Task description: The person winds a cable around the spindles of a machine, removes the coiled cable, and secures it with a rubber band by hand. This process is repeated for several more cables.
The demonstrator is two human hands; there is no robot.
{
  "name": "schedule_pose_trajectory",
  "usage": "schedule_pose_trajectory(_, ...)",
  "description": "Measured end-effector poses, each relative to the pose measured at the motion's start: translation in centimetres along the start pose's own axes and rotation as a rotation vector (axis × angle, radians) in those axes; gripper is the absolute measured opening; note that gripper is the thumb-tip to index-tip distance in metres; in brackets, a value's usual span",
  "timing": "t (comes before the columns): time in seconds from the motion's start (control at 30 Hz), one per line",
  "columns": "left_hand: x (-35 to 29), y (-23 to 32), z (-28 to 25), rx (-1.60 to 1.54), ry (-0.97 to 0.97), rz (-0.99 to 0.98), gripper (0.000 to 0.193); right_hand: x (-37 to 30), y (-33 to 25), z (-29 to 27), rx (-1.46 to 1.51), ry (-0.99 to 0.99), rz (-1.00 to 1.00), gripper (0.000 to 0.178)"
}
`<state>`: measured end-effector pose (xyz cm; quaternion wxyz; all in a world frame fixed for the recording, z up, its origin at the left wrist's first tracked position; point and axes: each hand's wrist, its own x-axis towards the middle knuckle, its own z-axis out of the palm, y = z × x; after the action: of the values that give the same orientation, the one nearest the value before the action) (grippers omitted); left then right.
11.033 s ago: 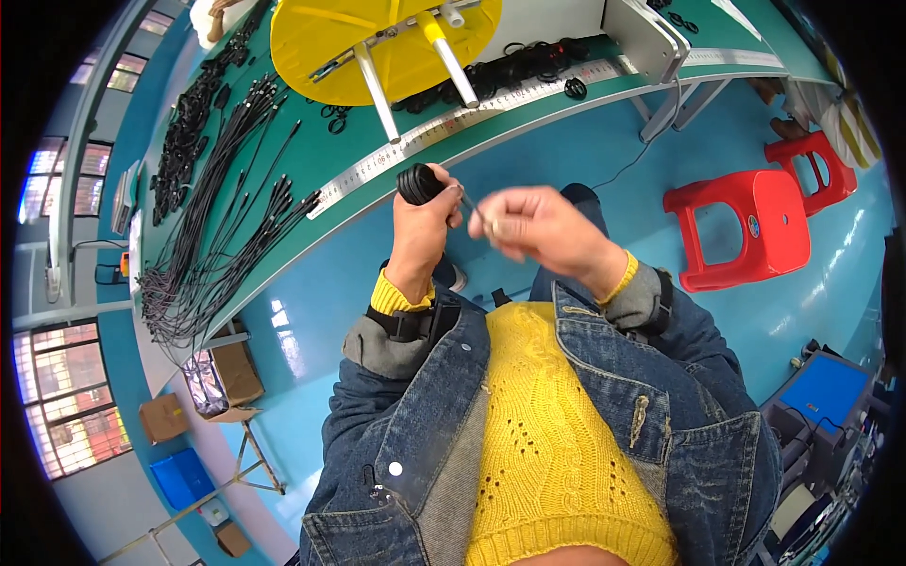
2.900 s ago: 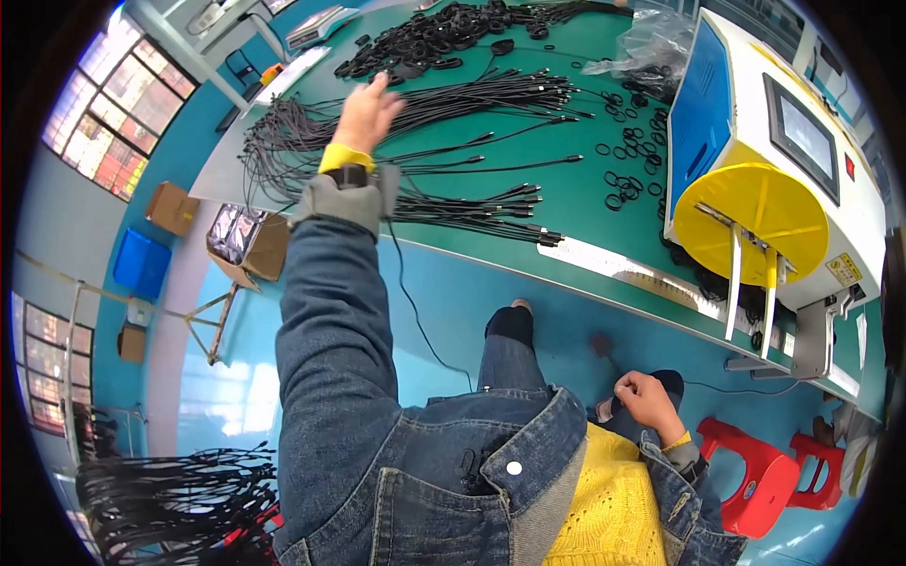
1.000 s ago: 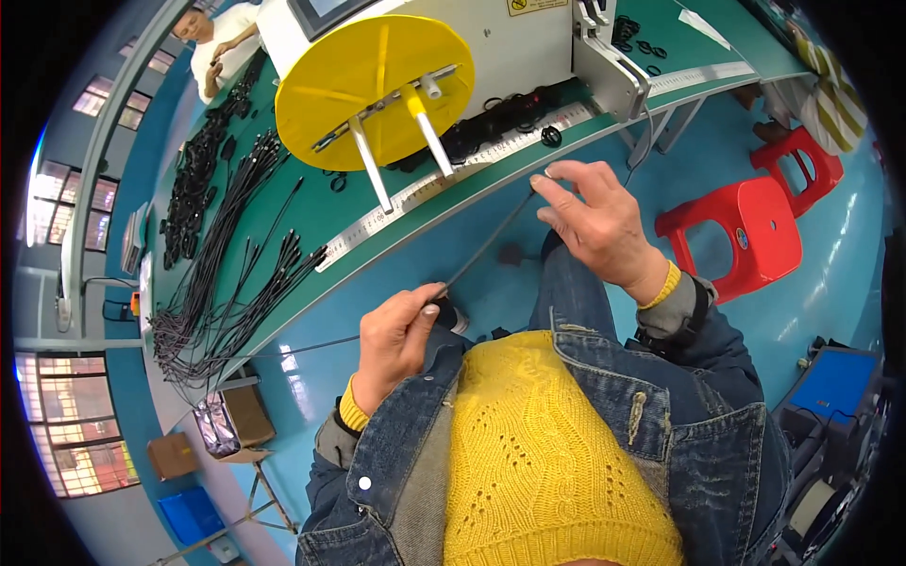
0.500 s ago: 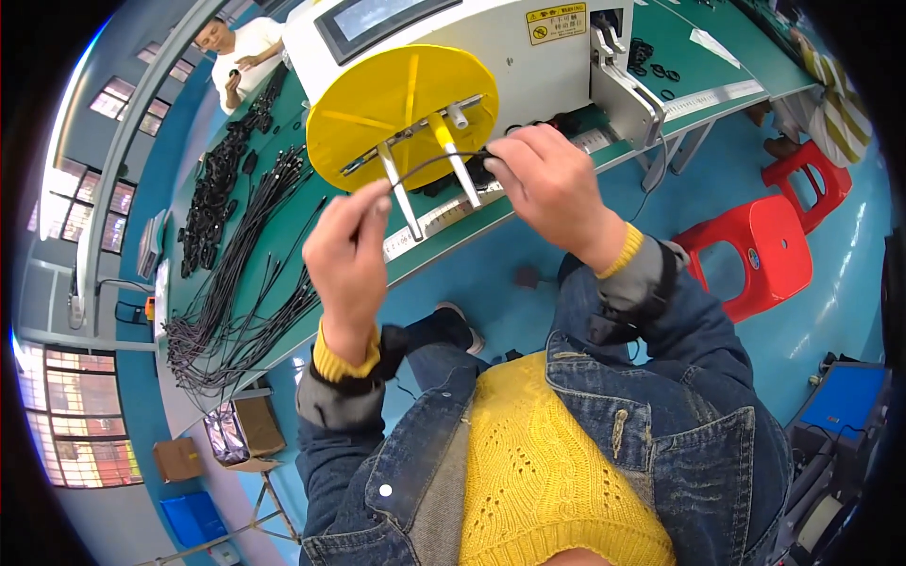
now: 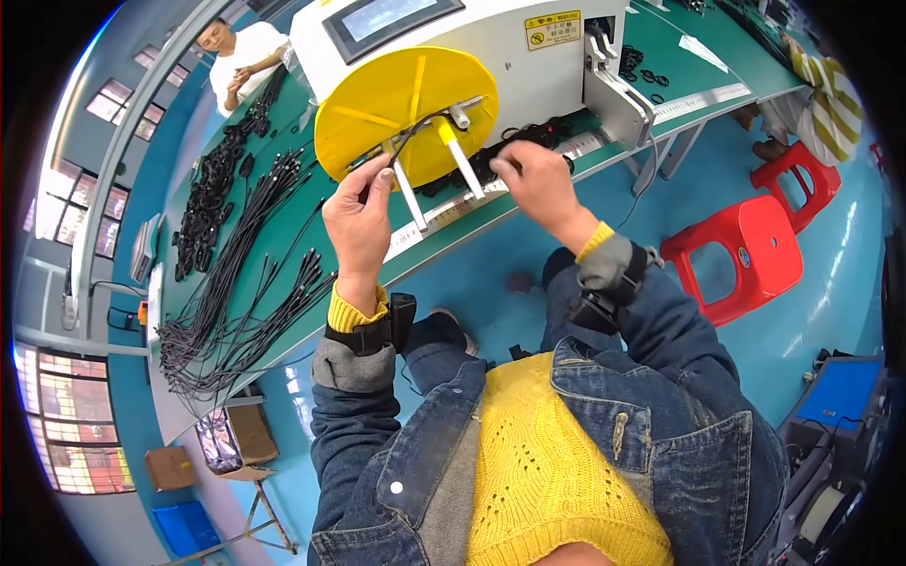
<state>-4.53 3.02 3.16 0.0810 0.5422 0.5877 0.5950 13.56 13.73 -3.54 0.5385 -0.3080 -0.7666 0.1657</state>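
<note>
In front of the yellow disc (image 5: 359, 104) of a white winding machine, my left hand (image 5: 359, 222) pinches one end of a thin black cable (image 5: 408, 139). The cable curves up from my fingertips to the bar on the disc, around the yellow-based post (image 5: 459, 162). A second metal post (image 5: 409, 196) stands out from the disc just beside my left fingers. My right hand (image 5: 545, 189) is off to the right of the posts, its fingers curled and closed, with nothing visible in them.
Bundles of straight black cables (image 5: 226, 274) and a pile of coiled ones (image 5: 198, 217) cover the green table's left side. A ruler strip (image 5: 703, 102) runs along the table edge. Red stools (image 5: 741, 255) stand at the right. A person (image 5: 241, 61) in white is across the table.
My right hand has let go of the cable and moved a little right and down. The cable, stretched between both hands before, now loops up to the disc's bar from my left hand.
</note>
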Motion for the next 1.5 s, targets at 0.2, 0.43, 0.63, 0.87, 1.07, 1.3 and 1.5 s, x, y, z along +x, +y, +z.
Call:
schedule_pose_trajectory(0.2, -0.6, -0.4, 0.3, 0.022, 0.057, -0.009, 0.015, -6.5, 2.7, -3.0, 0.008, -0.207, 0.190, 0.012)
schedule_pose_trajectory(0.43, -1.8, 0.2, -0.1, 0.334, 0.141, 0.283, 0.016, -8.9, 2.3, -4.1, 0.086, -0.410, 0.370, 0.014)
schedule_pose_trajectory(0.63, -3.0, 1.4, 0.0, 0.423, 0.137, 0.380, 0.018, -9.7, 1.8, -3.9, 0.127, -0.462, 0.397, 0.015)
schedule_pose_trajectory(0.87, -4.4, 1.3, 0.3, 0.409, 0.065, 0.315, 0.022, -10.3, 1.9, -3.3, 0.132, -0.536, 0.401, 0.015)
schedule_pose_trajectory(1.07, -5.3, 1.3, 1.6, 0.402, 0.052, 0.286, 0.026, -9.7, 2.2, -2.7, 0.151, -0.581, 0.415, 0.014)
schedule_pose_trajectory(1.3, -3.1, 3.8, 1.7, 0.527, 0.011, 0.401, 0.029, -2.6, -2.7, -3.0, 0.373, -0.363, 0.241, 0.013)
schedule_pose_trajectory(1.5, -2.2, 7.0, 3.3, 0.786, -0.099, 0.454, 0.029, 1.3, -5.7, -3.8, 0.306, -0.257, -0.047, 0.017)
